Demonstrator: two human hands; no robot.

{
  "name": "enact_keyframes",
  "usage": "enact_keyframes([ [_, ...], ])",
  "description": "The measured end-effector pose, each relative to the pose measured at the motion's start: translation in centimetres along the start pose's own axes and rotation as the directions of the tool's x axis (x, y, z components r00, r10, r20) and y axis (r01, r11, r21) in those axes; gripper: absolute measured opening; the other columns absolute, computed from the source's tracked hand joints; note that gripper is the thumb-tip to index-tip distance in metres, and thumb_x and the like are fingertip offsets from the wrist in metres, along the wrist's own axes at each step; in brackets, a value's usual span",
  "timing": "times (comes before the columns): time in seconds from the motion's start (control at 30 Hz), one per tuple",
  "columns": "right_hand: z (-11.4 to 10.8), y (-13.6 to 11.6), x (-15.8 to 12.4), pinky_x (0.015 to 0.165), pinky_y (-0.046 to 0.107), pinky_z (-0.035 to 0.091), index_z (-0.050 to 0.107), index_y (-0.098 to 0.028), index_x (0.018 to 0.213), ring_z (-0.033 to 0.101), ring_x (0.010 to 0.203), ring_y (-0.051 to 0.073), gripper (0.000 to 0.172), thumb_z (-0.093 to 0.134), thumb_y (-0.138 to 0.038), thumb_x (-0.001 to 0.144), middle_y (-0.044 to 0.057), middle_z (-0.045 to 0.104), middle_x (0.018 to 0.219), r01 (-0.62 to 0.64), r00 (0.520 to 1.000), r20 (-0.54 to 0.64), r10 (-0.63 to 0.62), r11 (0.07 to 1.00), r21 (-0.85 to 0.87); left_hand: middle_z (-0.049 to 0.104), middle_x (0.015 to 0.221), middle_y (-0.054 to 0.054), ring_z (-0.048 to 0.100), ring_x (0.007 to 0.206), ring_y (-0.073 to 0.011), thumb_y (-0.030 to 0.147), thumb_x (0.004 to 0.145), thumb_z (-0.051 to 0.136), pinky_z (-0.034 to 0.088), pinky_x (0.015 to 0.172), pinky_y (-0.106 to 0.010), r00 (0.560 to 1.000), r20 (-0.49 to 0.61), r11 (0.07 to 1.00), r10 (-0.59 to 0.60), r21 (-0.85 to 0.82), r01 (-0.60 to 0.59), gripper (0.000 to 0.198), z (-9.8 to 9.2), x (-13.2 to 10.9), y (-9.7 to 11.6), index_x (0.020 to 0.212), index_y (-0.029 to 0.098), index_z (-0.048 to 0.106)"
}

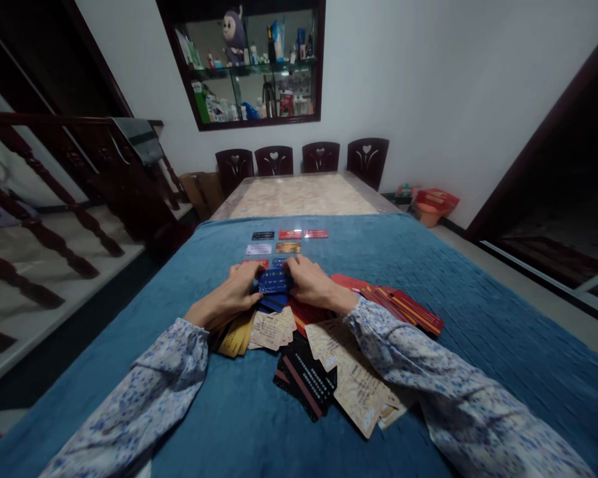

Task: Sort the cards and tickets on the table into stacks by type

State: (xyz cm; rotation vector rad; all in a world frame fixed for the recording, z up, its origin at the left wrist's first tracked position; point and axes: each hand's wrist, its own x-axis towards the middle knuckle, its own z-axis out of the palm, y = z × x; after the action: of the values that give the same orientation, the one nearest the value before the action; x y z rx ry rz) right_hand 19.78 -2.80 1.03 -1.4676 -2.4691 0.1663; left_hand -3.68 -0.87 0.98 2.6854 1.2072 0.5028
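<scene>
Pinching a blue bank-style card (275, 282) by its short ends just below the frame's center, the left hand (232, 293) and right hand (309, 281) are holding it between them, its long axis running sideways.

A card (274, 281) is blue with pale print; other cards (359, 395) are gold, red, patterned cream, and black with dull reddish stripes; the cloth (224, 415) is blue, the sleeves (167, 368) white with blue speckles
</scene>
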Motion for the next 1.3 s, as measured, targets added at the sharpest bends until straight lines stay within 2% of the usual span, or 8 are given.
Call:
enact_keyframes([
  [0.3, -0.6, -0.2, -0.1, 0.086, 0.043, 0.044, 0.056, -0.015, 0.119, 0.056, 0.115, 0.032, 0.04, 0.061, -0.016, 0.08, 0.017, 0.062, 0.123, 0.011, 1.0, -0.011, -0.011, 0.998, -0.064, 0.068, 0.117, -0.012, 0.063, 0.114, -0.0318, 0.022, 0.076, 0.068, 0.041, 0.108, -0.053, 0.999, 0.016, 0.998, 0.038, 0.045, -0.039, 0.046, 0.3, 0.3, -1.5, 0.12, 0.018, 0.054],
  [0.67, -1.0, 0.1, -0.1, 0.086, 0.04, 0.047, 0.062, -0.014, 0.118, 0.059, 0.114, 0.031, 0.033, 0.063, -0.023, 0.086, 0.018, 0.067, 0.122, -0.017, 1.0, 0.023, 0.019, 0.997, -0.07, 0.07, 0.125, -0.013, 0.065, 0.118, -0.0313, 0.024, 0.078, 0.072, 0.045, 0.108, -0.05, 0.999, -0.009, 0.999, 0.033, -0.002, -0.033, 0.045, -0.6, 0.1, -1.5, 0.121, 0.02, 0.06],
  [0.97, -2.4, 0.1, -0.7, 0.092, 0.046, 0.047, 0.06, -0.015, 0.129, 0.054, 0.121, 0.033, 0.05, 0.068, -0.04, 0.087, 0.017, 0.061, 0.132, 0.038, 0.999, -0.027, -0.042, 0.993, -0.116, 0.073, 0.122, -0.011, 0.07, 0.11, -0.029, 0.028, 0.077, 0.071, 0.053, 0.102, -0.043, 1.0, -0.01, 0.999, 0.011, -0.036, -0.011, 0.046, -1.0, 0.1, -2.4, 0.121, 0.019, 0.062],
  [1.17, -2.1, 0.9, -0.4, 0.091, 0.043, 0.047, 0.064, -0.016, 0.123, 0.054, 0.117, 0.031, 0.047, 0.072, -0.041, 0.085, 0.017, 0.062, 0.128, 0.079, 0.995, -0.049, -0.083, 0.994, -0.075, 0.072, 0.121, -0.012, 0.07, 0.11, -0.0285, 0.033, 0.079, 0.073, 0.054, 0.1, -0.043, 1.0, 0.004, 0.997, -0.007, -0.074, 0.007, 0.044, -1.0, 0.1, -2.8, 0.12, 0.018, 0.065],
  [1.3, -1.6, 1.6, 0.0, 0.094, 0.043, 0.047, 0.067, -0.015, 0.12, 0.057, 0.113, 0.03, 0.042, 0.073, -0.038, 0.085, 0.016, 0.065, 0.122, 0.107, 0.993, -0.045, -0.108, 0.994, -0.032, 0.068, 0.127, -0.011, 0.066, 0.117, -0.028, 0.035, 0.082, 0.072, 0.052, 0.104, -0.043, 1.0, 0.021, 0.997, 0.003, -0.078, -0.001, 0.045, -1.3, 0.4, -2.9, 0.124, 0.02, 0.066],
])
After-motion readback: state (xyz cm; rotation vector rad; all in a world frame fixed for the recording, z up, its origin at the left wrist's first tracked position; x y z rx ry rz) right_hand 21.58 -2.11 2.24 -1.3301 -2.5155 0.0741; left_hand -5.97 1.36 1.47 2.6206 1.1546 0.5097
